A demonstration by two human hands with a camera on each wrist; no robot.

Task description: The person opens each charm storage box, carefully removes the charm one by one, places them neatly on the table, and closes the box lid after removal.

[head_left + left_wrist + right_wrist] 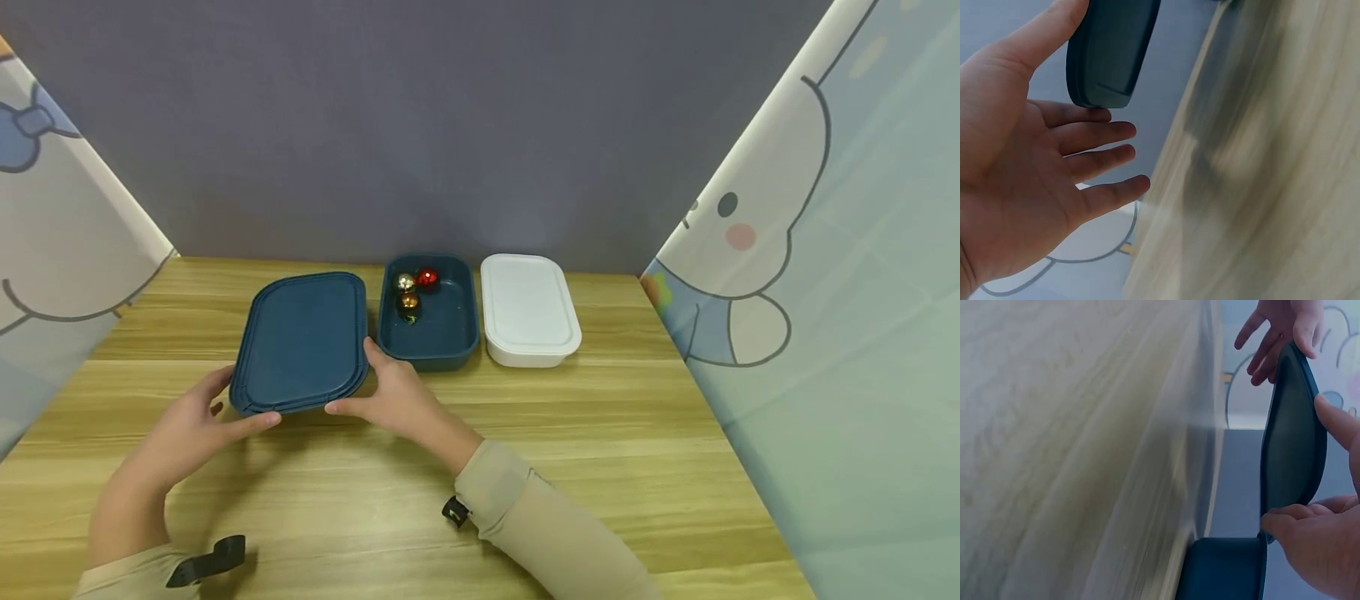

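Note:
Both hands hold a dark blue rectangular lid (303,337) above the table, tilted. My left hand (183,429) holds its lower left corner, thumb at the near edge and index finger at the side. In the left wrist view, the other fingers of the left hand (1035,169) spread out below the lid's corner (1110,69). At the lower right corner, my right hand (401,400) grips the lid between thumb and fingers. Beside it stands an uncovered dark blue box (442,337), holding a red ball (427,278) and shiny gold balls (407,302) at its far left.
A white box (525,362) with a white lid (528,304) on it stands right of the blue box. The wooden table (600,467) ends at a grey back panel (420,133). Cartoon-printed side panels (847,400) flank it. Dark straps (206,562) hang at both sleeves.

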